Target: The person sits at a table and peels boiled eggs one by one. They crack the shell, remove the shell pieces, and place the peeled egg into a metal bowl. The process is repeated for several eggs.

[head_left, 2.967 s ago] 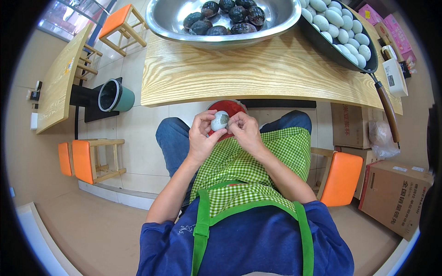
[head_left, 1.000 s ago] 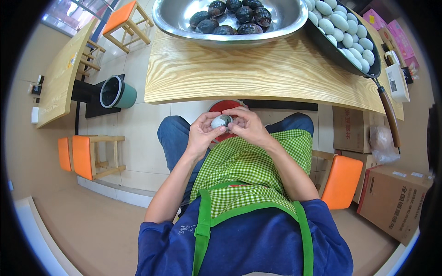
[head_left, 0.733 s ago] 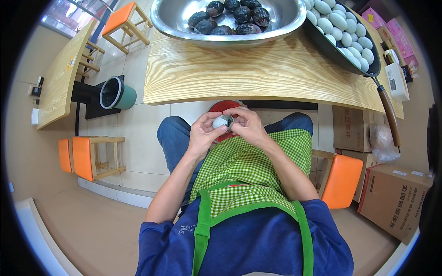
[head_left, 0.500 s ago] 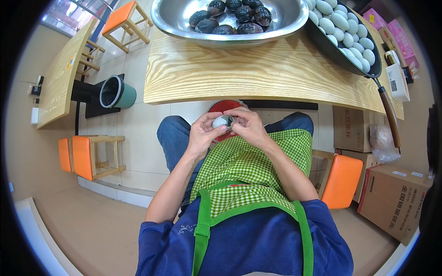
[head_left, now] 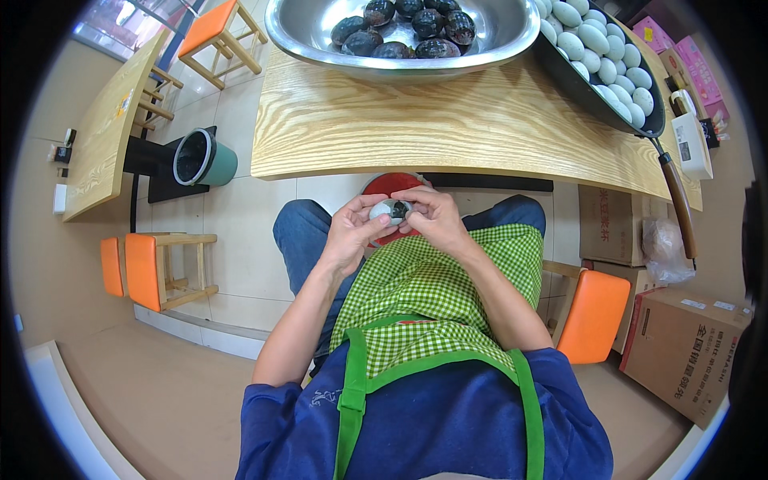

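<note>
The egg (head_left: pixel 390 211) has turned sideways, gripped by left hand (head_left: pixel 347 232) and right hand (head_left: pixel 436 222), apparently with more dark surface bared of shell (head_left: pixel 380 210).

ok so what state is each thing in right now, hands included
Held egg: partly peeled, dark patch bare on its right side
Left hand: gripping the held egg
Right hand: fingers touching the same egg
Dark eggs: no pale shell visible
Metal basin: holding dark eggs
Pale eggs: pale shells on
Pan: heaped with pale eggs
Green bin: upright, open-topped
Red container: partly hidden
</note>
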### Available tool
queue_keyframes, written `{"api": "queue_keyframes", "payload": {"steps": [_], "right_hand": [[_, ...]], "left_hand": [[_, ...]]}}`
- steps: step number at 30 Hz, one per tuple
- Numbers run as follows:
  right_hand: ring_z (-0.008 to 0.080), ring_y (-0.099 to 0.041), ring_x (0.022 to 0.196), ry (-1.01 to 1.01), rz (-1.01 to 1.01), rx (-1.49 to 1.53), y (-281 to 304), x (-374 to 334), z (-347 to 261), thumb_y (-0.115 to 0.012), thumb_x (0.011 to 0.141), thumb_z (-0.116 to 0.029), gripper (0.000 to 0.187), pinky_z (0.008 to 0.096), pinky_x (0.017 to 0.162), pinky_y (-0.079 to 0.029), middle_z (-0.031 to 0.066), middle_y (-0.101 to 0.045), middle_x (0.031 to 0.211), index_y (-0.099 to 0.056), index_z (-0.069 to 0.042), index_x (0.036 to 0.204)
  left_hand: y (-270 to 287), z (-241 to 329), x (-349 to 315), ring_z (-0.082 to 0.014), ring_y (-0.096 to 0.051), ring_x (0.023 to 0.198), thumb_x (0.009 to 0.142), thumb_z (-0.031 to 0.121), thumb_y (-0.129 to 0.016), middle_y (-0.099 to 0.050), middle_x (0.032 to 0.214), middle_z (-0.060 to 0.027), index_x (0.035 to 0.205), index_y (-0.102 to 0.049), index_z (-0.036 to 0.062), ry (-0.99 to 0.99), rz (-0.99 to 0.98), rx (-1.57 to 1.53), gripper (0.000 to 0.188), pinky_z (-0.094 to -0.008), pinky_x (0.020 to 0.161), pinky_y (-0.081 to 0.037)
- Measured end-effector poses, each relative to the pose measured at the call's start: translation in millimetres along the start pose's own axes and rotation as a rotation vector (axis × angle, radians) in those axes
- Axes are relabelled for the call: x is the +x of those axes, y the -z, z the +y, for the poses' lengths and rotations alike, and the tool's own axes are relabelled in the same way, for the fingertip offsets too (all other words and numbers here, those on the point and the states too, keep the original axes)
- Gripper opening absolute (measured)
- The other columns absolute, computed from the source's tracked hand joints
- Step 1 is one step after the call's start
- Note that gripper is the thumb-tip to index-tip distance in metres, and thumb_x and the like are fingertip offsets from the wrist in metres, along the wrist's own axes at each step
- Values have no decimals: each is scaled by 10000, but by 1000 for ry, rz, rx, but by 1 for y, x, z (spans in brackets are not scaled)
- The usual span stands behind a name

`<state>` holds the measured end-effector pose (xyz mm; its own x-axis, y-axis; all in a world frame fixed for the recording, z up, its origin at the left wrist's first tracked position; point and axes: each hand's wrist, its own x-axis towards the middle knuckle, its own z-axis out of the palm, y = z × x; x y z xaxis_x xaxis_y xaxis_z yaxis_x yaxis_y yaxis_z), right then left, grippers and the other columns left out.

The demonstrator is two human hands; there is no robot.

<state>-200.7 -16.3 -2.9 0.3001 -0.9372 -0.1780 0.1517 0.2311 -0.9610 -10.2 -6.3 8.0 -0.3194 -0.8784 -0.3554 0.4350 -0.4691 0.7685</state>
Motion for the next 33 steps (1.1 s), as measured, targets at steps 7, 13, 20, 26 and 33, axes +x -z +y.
{"api": "queue_keyframes", "payload": {"steps": [7, 13, 20, 26, 33], "right_hand": [[135, -677, 710, -73, 9, 4, 6, 1, -1, -516, 813, 73, 375, 245, 657, -574, 96, -679, 935, -667, 18, 1152], [156, -692, 673, -185, -37, 219, 17, 1, -3, -543, 836, 16, 304, 249, 644, -578, 136, -712, 823, -675, 56, 1107], [175, -697, 772, -277, -151, 428, 31, 0, 4, -557, 868, -2, 283, 273, 719, -588, 152, -703, 905, -633, 88, 1125], [212, -694, 921, -177, 5, 290, 34, 12, 33, -615, 892, -92, 357, 303, 775, -587, 198, -678, 1089, -599, 83, 1203], [267, -689, 955, 109, 160, -913, 40, 37, 116, -675, 855, -169, 399, 335, 811, -558, 224, -670, 1125, -630, 5, 1211]], "left_hand": [[6, -2, 2, -231, -663, 1022, 904, 36, -659, -650, 1131, -150, 1242, -529, -23, 48, -25, -71, 367, -369, 913, -576], [15, -1, 1, -248, -667, 1026, 916, 62, -647, -648, 1134, -159, 1239, -553, -21, 131, -107, -178, 347, -371, 912, -581], [27, -4, 3, -319, -657, 1064, 932, 91, -630, -634, 1163, -202, 1266, -535, -42, 208, -197, -317, 372, -388, 919, -580], [41, -9, 8, -374, -625, 1116, 937, 149, -634, -621, 1197, -220, 1302, -484, -49, 64, -138, -295, 442, -402, 935, -567], [31, -19, 13, -310, -634, 1095, 887, 66, -682, -617, 1194, -206, 1273, -480, -45, -24, -10, -197, 449, -407, 954, -543]]}}
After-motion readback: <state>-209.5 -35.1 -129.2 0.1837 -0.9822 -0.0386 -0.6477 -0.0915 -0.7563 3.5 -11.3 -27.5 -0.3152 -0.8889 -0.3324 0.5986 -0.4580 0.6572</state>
